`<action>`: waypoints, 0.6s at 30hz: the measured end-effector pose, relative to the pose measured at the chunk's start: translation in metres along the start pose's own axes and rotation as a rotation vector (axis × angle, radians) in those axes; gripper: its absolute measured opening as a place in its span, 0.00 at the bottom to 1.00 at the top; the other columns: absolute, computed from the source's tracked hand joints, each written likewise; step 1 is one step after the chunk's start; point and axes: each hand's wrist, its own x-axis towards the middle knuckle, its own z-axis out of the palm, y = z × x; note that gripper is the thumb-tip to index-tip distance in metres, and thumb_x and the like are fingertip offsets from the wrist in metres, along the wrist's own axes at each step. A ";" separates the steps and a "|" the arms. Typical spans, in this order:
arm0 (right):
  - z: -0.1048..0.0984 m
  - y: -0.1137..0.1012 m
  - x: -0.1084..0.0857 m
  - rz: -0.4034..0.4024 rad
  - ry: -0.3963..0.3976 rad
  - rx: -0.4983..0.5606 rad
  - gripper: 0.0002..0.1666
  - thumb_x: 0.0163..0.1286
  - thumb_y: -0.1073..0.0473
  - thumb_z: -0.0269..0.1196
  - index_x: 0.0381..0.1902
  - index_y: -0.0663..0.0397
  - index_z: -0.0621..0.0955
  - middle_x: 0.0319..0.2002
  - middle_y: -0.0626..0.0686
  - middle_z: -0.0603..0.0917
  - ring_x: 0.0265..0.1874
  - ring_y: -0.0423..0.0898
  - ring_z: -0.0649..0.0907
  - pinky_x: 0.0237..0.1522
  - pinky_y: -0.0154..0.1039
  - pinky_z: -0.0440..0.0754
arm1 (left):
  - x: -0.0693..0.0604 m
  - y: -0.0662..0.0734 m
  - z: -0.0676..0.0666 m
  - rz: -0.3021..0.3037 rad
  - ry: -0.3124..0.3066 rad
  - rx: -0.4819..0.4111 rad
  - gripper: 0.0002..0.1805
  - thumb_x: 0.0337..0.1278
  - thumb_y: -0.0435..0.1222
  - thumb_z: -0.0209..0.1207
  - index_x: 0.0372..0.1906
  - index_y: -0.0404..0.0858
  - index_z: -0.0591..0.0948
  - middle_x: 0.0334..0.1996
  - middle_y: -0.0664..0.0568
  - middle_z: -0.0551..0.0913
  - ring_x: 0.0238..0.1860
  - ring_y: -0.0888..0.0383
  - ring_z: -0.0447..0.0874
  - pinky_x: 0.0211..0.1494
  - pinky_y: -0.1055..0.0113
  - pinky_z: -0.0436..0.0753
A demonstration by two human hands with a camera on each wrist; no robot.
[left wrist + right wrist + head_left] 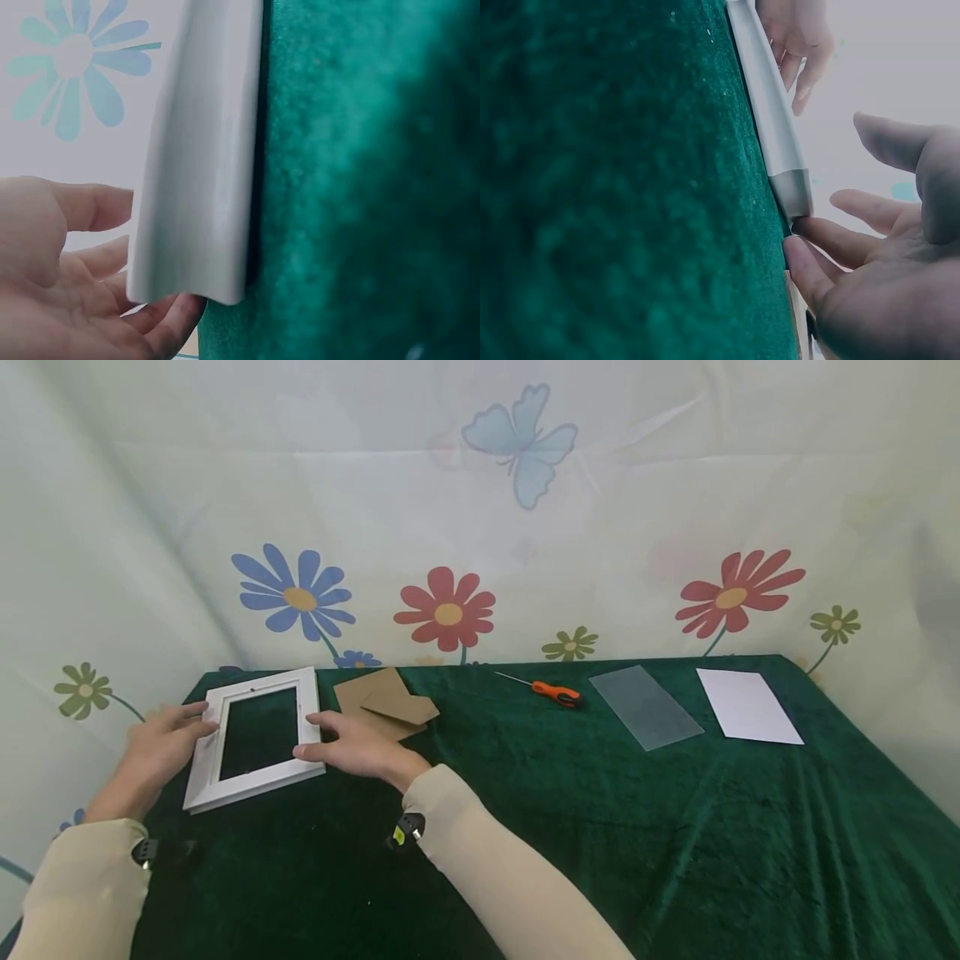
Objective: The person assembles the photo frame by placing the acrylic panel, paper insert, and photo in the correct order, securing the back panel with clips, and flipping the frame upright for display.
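I see the white picture frame (258,781) on green cloth (525,827), long axis near-to-far, between left hand (161,743) and right hand (356,745) | both equally near, fingers loosely extended, touching opposite sides, ungripped

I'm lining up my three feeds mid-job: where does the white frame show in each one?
Head: white frame at left, a little below mid-height.
Left wrist: white frame left of centre, running down from the top edge.
Right wrist: white frame right of centre, slanting down from the top edge.
Shared landmark: green cloth.
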 end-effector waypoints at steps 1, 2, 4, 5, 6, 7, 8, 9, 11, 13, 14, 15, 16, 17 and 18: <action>0.000 0.000 0.000 -0.002 0.003 0.005 0.38 0.78 0.42 0.65 0.81 0.42 0.69 0.77 0.43 0.72 0.69 0.44 0.74 0.71 0.47 0.75 | 0.000 0.000 0.000 -0.001 0.004 0.003 0.35 0.86 0.44 0.42 0.81 0.24 0.53 0.74 0.16 0.49 0.72 0.17 0.45 0.68 0.18 0.56; 0.000 0.000 0.000 -0.006 0.007 0.016 0.38 0.78 0.43 0.65 0.81 0.43 0.70 0.76 0.44 0.72 0.69 0.44 0.75 0.70 0.46 0.75 | -0.001 0.000 0.000 0.000 0.012 0.004 0.34 0.86 0.43 0.42 0.81 0.24 0.54 0.74 0.16 0.50 0.72 0.17 0.46 0.68 0.18 0.57; 0.000 0.001 0.001 -0.015 0.018 0.047 0.37 0.79 0.45 0.65 0.80 0.46 0.70 0.75 0.45 0.74 0.68 0.44 0.76 0.69 0.43 0.77 | -0.002 0.000 0.000 -0.010 0.030 -0.006 0.33 0.86 0.42 0.41 0.81 0.25 0.54 0.75 0.18 0.50 0.72 0.18 0.49 0.69 0.19 0.59; -0.001 0.001 0.001 -0.018 0.026 0.066 0.36 0.79 0.46 0.65 0.80 0.47 0.71 0.74 0.46 0.75 0.67 0.43 0.77 0.68 0.42 0.77 | -0.002 0.000 0.000 -0.015 0.038 -0.017 0.33 0.86 0.42 0.40 0.82 0.25 0.54 0.76 0.18 0.51 0.73 0.18 0.50 0.69 0.20 0.60; -0.001 0.002 0.001 -0.024 0.034 0.086 0.35 0.79 0.47 0.65 0.79 0.48 0.71 0.74 0.47 0.76 0.66 0.43 0.78 0.67 0.41 0.78 | -0.002 0.000 0.000 -0.020 0.048 -0.027 0.33 0.85 0.41 0.40 0.82 0.26 0.54 0.77 0.19 0.51 0.73 0.18 0.52 0.69 0.21 0.61; -0.001 0.002 0.001 -0.026 0.043 0.104 0.35 0.80 0.48 0.65 0.78 0.49 0.72 0.72 0.48 0.77 0.65 0.43 0.79 0.66 0.41 0.79 | -0.002 0.000 0.000 -0.027 0.056 -0.037 0.33 0.85 0.41 0.40 0.82 0.27 0.54 0.77 0.20 0.51 0.73 0.19 0.53 0.69 0.22 0.62; -0.001 0.003 0.001 -0.024 0.052 0.125 0.34 0.80 0.49 0.65 0.78 0.50 0.72 0.71 0.48 0.78 0.64 0.43 0.80 0.65 0.40 0.80 | -0.003 -0.001 0.001 -0.033 0.061 -0.051 0.33 0.85 0.40 0.40 0.83 0.28 0.54 0.78 0.21 0.52 0.73 0.20 0.56 0.69 0.23 0.64; -0.001 0.004 0.001 -0.022 0.061 0.140 0.33 0.80 0.50 0.66 0.77 0.50 0.73 0.71 0.48 0.79 0.62 0.42 0.80 0.65 0.39 0.80 | -0.003 -0.002 0.001 -0.038 0.061 -0.066 0.32 0.85 0.39 0.40 0.83 0.28 0.54 0.78 0.21 0.52 0.73 0.20 0.58 0.69 0.24 0.66; -0.001 0.005 0.000 -0.012 0.079 0.162 0.32 0.79 0.50 0.66 0.77 0.48 0.74 0.69 0.47 0.80 0.60 0.41 0.82 0.64 0.39 0.81 | -0.002 -0.005 0.001 -0.045 0.057 -0.088 0.32 0.84 0.38 0.41 0.83 0.29 0.54 0.79 0.22 0.54 0.73 0.22 0.61 0.69 0.27 0.70; 0.000 0.005 0.000 0.001 0.100 0.174 0.31 0.79 0.50 0.66 0.76 0.46 0.75 0.69 0.46 0.80 0.60 0.41 0.82 0.64 0.40 0.81 | -0.002 -0.007 0.001 -0.053 0.049 -0.106 0.33 0.85 0.37 0.43 0.84 0.30 0.54 0.79 0.24 0.57 0.72 0.24 0.65 0.67 0.35 0.76; 0.000 0.005 0.000 0.008 0.111 0.181 0.31 0.79 0.50 0.67 0.76 0.45 0.75 0.69 0.45 0.80 0.60 0.41 0.81 0.64 0.41 0.80 | -0.001 -0.009 0.000 -0.051 0.045 -0.122 0.33 0.85 0.37 0.45 0.84 0.30 0.53 0.78 0.25 0.58 0.72 0.24 0.65 0.65 0.42 0.81; 0.001 0.006 0.000 0.011 0.124 0.182 0.30 0.79 0.50 0.67 0.75 0.44 0.76 0.69 0.44 0.80 0.61 0.42 0.81 0.65 0.42 0.80 | 0.000 -0.011 0.000 -0.048 0.043 -0.134 0.34 0.85 0.38 0.47 0.84 0.30 0.53 0.78 0.25 0.59 0.73 0.25 0.65 0.61 0.50 0.85; 0.001 0.005 0.000 0.013 0.135 0.186 0.30 0.79 0.51 0.67 0.75 0.44 0.76 0.68 0.44 0.80 0.62 0.42 0.80 0.66 0.44 0.80 | 0.001 -0.013 -0.001 -0.045 0.040 -0.145 0.35 0.85 0.39 0.49 0.84 0.30 0.53 0.78 0.26 0.60 0.72 0.25 0.66 0.56 0.57 0.88; 0.001 0.005 0.001 0.013 0.146 0.189 0.29 0.78 0.52 0.67 0.74 0.44 0.77 0.68 0.44 0.80 0.62 0.43 0.80 0.66 0.45 0.80 | 0.002 -0.014 -0.001 -0.042 0.037 -0.158 0.36 0.84 0.40 0.51 0.84 0.31 0.53 0.77 0.26 0.61 0.72 0.26 0.66 0.50 0.64 0.89; 0.001 0.005 0.001 0.016 0.155 0.191 0.28 0.78 0.53 0.68 0.73 0.44 0.78 0.68 0.44 0.80 0.63 0.44 0.79 0.66 0.46 0.79 | 0.003 -0.017 -0.002 -0.038 0.031 -0.171 0.37 0.84 0.41 0.53 0.84 0.31 0.53 0.77 0.26 0.62 0.72 0.26 0.66 0.45 0.71 0.88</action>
